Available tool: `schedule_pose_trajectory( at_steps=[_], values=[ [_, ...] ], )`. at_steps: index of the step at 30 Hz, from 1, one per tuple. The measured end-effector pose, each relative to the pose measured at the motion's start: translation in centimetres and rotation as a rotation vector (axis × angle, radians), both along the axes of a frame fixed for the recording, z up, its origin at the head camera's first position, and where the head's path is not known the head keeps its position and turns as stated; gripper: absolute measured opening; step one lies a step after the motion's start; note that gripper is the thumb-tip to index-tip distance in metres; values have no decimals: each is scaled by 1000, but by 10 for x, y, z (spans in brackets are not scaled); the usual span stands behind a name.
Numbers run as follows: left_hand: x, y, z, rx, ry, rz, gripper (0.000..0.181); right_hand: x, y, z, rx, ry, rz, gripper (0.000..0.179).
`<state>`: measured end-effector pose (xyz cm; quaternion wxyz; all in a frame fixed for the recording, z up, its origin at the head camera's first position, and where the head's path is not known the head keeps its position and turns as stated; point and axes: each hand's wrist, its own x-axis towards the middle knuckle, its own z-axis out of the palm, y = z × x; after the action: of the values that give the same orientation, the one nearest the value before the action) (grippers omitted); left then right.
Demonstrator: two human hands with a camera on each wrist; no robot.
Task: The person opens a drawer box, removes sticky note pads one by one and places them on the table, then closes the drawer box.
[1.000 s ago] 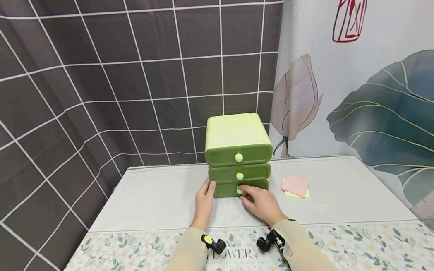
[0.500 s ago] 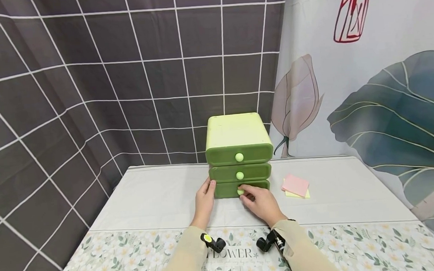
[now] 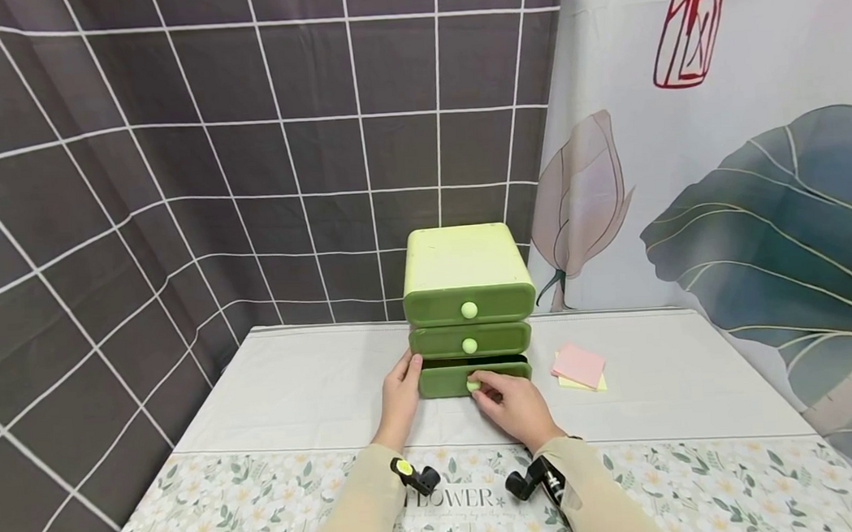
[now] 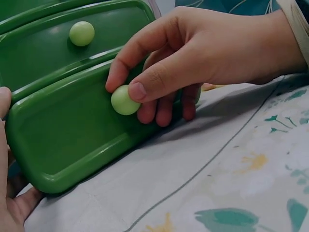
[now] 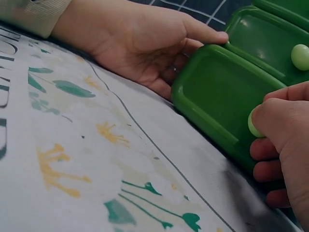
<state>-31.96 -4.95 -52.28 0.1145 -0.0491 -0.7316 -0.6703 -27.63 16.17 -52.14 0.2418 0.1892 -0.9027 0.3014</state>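
Observation:
A small green drawer cabinet with a pale yellow-green top stands on the table. Its bottom drawer is pulled partly out, with a dark gap above its front. My right hand pinches the round light-green knob of that drawer between thumb and index finger, the other fingers bent below. At the cabinet's left side rests my left hand. Its thumb reaches straight to the edge of the middle drawer, while its fingers lie along the side, partly hidden. What the bottom drawer contains cannot be seen.
Pink and yellow sticky notes lie to the right of the cabinet. A white cloth with a floral front band covers the table. Behind stand a dark gridded curtain and a white printed curtain.
The bottom drawer has slid out toward me, opening a gap above its front. My right hand has moved slightly back with the knob; my left hand has stayed at the cabinet's side.

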Motion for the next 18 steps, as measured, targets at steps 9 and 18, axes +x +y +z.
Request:
schedule_pose_trajectory(
  at_steps=[9, 18],
  values=[
    [-1, -3, 0, 2, -17, -17, 51, 7, 0, -1, -17, 28, 21, 17],
    [5, -1, 9, 9, -43, -28, 48, 15, 1, -2, -2, 43, 17, 17]
  ],
)
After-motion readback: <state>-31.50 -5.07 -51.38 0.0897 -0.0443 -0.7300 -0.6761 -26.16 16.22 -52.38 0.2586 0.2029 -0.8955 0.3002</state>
